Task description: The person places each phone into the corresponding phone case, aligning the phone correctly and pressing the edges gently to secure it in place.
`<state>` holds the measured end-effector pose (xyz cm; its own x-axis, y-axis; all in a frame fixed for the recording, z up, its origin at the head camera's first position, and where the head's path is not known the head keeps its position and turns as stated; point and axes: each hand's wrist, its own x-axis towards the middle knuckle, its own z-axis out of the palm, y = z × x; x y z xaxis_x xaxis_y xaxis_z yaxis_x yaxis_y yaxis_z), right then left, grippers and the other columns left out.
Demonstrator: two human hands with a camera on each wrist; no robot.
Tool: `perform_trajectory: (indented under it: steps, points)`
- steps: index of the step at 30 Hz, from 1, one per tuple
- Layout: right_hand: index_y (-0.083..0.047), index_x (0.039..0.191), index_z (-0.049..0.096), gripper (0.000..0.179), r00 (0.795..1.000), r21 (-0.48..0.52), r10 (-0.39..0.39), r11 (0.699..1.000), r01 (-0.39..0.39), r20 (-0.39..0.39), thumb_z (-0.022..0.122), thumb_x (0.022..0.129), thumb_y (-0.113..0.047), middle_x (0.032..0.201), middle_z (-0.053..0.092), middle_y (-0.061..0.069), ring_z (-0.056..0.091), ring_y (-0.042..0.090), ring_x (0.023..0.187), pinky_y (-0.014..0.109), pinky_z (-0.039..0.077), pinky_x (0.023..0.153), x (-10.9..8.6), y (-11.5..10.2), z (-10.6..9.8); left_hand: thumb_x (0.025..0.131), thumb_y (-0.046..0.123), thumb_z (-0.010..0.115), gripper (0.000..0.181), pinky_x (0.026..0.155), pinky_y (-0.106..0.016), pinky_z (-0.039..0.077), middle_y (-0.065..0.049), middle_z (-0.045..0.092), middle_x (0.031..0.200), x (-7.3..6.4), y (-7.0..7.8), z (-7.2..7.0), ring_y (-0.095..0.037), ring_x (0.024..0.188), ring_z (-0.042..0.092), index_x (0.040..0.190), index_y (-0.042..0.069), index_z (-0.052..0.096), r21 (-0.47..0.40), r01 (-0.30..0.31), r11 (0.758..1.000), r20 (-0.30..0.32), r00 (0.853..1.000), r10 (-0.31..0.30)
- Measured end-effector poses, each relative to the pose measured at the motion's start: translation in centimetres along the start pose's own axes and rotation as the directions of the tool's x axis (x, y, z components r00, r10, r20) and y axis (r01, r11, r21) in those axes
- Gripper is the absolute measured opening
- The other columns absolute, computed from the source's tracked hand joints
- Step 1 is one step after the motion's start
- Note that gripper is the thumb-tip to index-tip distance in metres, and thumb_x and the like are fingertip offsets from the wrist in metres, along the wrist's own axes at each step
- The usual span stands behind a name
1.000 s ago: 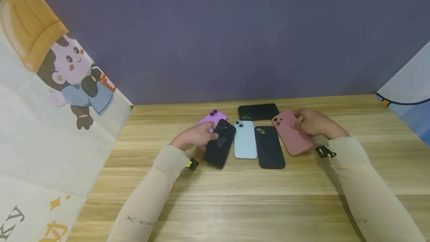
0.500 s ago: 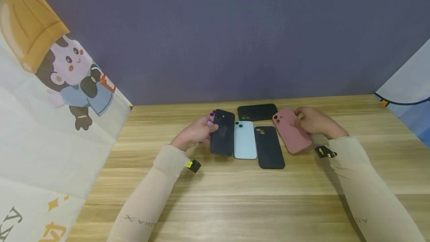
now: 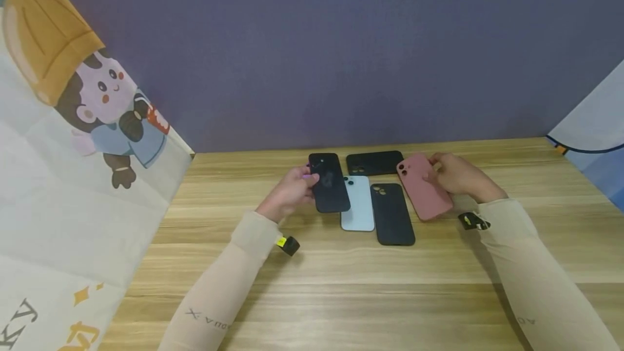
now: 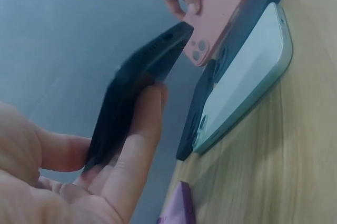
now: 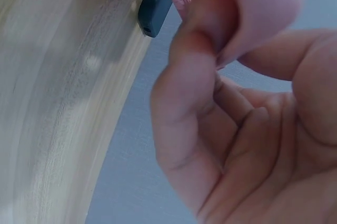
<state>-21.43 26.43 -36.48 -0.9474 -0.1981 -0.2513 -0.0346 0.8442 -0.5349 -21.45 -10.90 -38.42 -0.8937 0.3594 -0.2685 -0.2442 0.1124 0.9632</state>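
In the head view my left hand (image 3: 291, 187) pinches a black phone (image 3: 331, 186) by its left side, thumb on the upper face. It is lifted off the table and covers part of the pale blue phone (image 3: 359, 215). The left wrist view shows the fingers (image 4: 139, 145) behind the black phone and a port on its end. A purple phone (image 4: 179, 205) lies below this hand, mostly hidden in the head view. My right hand (image 3: 455, 176) pinches the right edge of a pink phone case (image 3: 424, 191), which is raised and tilted.
A black phone case (image 3: 394, 215) lies upright on the wooden table (image 3: 351, 297), right of the pale blue phone. Another black phone case (image 3: 374, 162) lies sideways behind it. A grey-blue panel (image 3: 361, 58) closes off the back; a printed cloth (image 3: 49, 188) hangs left.
The left hand has lifted the black phone and moved it right and back, from over the purple phone to over the pale blue one. The pink phone case has risen slightly in the right hand.
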Motion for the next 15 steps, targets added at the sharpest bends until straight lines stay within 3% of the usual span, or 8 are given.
perform_trajectory:
  steps: [4,7,11,15]
  points:
    - [0.013,0.144,0.04,0.05,1.0,0.027,-0.01,1.0,0.01,-0.019,0.049,0.106,-0.019,0.128,0.059,0.037,0.067,0.032,0.098,0.033,0.053,0.069,0.24,0.21,0.05,0.109,0.008,0.04,0.038,0.08,-0.037,0.063,-0.031,0.066,0.124,0.17,-0.14,0.33,-0.026,0.093,0.075,0.143,-0.008,0.045,-0.014,-0.009,1.0,-0.018,1.0,0.008]
    - [0.013,0.144,0.04,0.051,0.999,0.071,-0.022,0.997,0.025,-0.03,0.05,0.107,-0.02,0.125,0.062,0.035,0.069,0.027,0.09,0.033,0.055,0.068,0.45,0.42,0.08,0.109,0.007,0.04,0.036,0.073,-0.034,0.063,-0.024,0.07,0.113,0.27,-0.29,0.59,-0.019,0.082,0.073,0.141,-0.009,0.047,-0.032,-0.019,0.999,-0.018,1.0,0.018]
    - [0.015,0.143,0.04,0.05,0.998,0.13,-0.04,0.99,0.045,-0.047,0.049,0.107,-0.018,0.108,0.066,0.028,0.065,0.02,0.077,0.033,0.053,0.063,0.79,0.71,0.15,0.109,0.007,0.039,0.035,0.068,-0.031,0.061,-0.012,0.07,0.099,0.53,-0.62,0.8,-0.015,0.076,0.072,0.139,-0.009,0.047,-0.058,-0.029,0.998,-0.004,1.0,0.028]
    - [0.012,0.142,0.039,0.046,0.998,0.182,-0.031,0.983,0.04,-0.055,0.046,0.107,-0.016,0.087,0.062,0.012,0.058,0.016,0.07,0.033,0.05,0.059,0.99,0.73,0.21,0.109,0.007,0.038,0.035,0.069,-0.032,0.061,-0.009,0.07,0.097,0.79,-0.9,0.95,-0.015,0.075,0.072,0.14,-0.008,0.046,-0.067,-0.036,0.997,0.004,0.999,0.036]
